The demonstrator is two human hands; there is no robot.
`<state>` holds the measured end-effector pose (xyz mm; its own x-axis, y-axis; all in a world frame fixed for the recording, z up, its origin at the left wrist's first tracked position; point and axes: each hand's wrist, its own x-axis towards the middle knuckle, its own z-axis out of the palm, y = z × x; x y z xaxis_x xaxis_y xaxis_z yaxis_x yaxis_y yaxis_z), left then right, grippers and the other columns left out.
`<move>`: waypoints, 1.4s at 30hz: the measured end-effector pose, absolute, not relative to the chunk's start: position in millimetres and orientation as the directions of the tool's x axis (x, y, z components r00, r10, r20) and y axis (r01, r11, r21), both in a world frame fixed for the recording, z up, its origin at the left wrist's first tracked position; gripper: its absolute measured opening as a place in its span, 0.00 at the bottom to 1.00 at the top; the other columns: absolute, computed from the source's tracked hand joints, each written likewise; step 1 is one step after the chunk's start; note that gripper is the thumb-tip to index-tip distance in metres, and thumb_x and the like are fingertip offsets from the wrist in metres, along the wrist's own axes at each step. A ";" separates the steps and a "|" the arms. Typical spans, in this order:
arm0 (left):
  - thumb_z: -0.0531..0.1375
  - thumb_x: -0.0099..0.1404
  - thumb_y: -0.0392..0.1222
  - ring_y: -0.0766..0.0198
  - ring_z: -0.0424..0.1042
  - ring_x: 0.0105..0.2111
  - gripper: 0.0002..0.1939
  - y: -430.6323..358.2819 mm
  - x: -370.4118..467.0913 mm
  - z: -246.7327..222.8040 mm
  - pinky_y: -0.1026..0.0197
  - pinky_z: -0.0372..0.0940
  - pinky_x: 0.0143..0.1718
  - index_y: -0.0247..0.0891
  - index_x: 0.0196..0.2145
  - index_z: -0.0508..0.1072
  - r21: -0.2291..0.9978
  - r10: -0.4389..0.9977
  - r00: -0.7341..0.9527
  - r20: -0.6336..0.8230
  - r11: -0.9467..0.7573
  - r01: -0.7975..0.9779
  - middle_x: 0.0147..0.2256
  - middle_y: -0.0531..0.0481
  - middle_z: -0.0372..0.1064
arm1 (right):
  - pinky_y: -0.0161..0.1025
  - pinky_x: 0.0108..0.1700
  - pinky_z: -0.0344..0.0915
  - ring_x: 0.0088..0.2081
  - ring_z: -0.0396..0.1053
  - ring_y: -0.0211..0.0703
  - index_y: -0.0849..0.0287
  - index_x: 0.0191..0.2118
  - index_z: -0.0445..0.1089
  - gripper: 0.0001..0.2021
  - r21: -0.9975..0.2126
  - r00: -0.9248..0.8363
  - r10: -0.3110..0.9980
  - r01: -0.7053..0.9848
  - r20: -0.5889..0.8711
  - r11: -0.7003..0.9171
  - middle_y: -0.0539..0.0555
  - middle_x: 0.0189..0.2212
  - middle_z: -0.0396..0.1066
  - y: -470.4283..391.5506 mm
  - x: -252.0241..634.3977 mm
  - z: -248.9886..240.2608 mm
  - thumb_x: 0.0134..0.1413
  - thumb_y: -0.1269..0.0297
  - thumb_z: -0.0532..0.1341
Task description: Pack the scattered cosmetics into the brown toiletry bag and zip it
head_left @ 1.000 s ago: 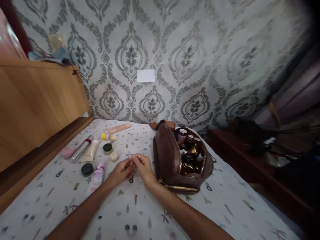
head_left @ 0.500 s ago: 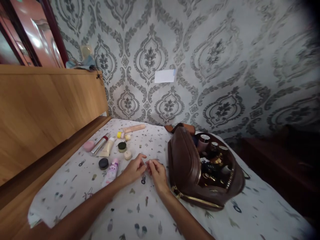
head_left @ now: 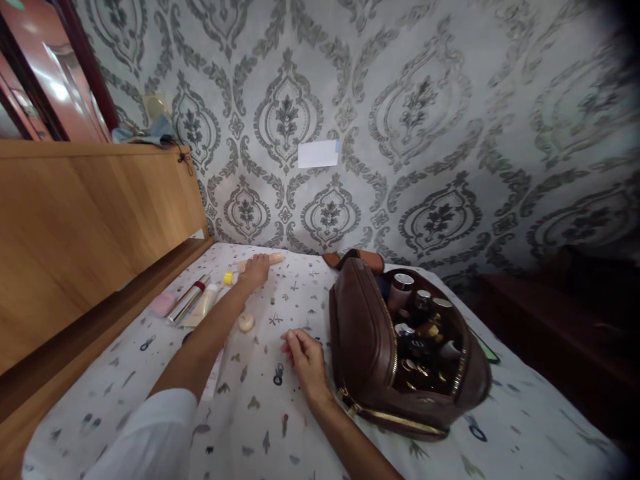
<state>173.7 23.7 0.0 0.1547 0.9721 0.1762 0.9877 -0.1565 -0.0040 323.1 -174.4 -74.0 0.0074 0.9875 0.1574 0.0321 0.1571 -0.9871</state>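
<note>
My left hand (head_left: 257, 270) reaches to the back, its fingers bent down around a slim peach-coloured tube (head_left: 275, 258); the fingertips are hidden. Closer in, my right hand (head_left: 306, 357) rests just above the cloth with curled fingers and the thumb against them, nothing visible in it. Beside the left wrist is a yellow-capped small container (head_left: 229, 277). A small cream-coloured jar (head_left: 246, 323) lies between the hands. The left forearm partly covers a cream tube (head_left: 206, 301) and other items. Right of my right hand stands a brown leather cosmetic bag (head_left: 357, 327), unzipped, with bottles inside.
A silver tube with a red band (head_left: 187, 301) and a pink round item (head_left: 163, 305) lie at the left. A wooden panel (head_left: 100, 207) borders the patterned cloth (head_left: 270, 427). The papered wall (head_left: 380, 167) rises behind. A phone-like edge (head_left: 487, 349) shows behind the bag.
My left hand has left my right hand and moved to the back left, onto the peach tube. My right hand stays near its place. The view has shifted slightly right.
</note>
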 end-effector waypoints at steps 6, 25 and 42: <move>0.60 0.69 0.46 0.53 0.70 0.51 0.20 50.5 164.1 -17.4 0.45 0.69 0.50 0.36 0.55 0.68 -0.108 0.968 0.149 0.201 -0.130 0.986 0.55 0.41 0.66 | 0.35 0.23 0.54 0.22 0.58 0.39 0.58 0.29 0.69 0.23 -0.991 -0.014 0.991 0.024 0.134 0.134 0.51 0.22 0.65 -173.1 323.2 -75.0 0.56 0.41 0.53; 0.55 0.64 0.32 0.52 0.66 0.49 0.11 -61.3 183.8 2.4 0.55 0.60 0.50 0.39 0.44 0.69 -0.039 0.653 0.757 -0.036 -0.757 0.652 0.45 0.43 0.69 | 0.38 0.34 0.62 0.32 0.66 0.45 0.57 0.30 0.69 0.18 -0.939 0.139 0.937 0.176 0.319 0.294 0.53 0.27 0.69 -175.0 327.6 -70.2 0.60 0.49 0.52; 0.50 0.56 0.26 0.56 0.70 0.51 0.24 -88.3 53.4 12.7 0.53 0.64 0.56 0.36 0.49 0.71 0.338 0.934 0.194 0.301 -0.294 0.894 0.49 0.44 0.73 | 0.41 0.40 0.65 0.38 0.71 0.49 0.57 0.38 0.71 0.19 -0.947 0.110 0.951 0.176 0.290 0.268 0.57 0.36 0.75 -172.2 328.2 -74.9 0.57 0.47 0.53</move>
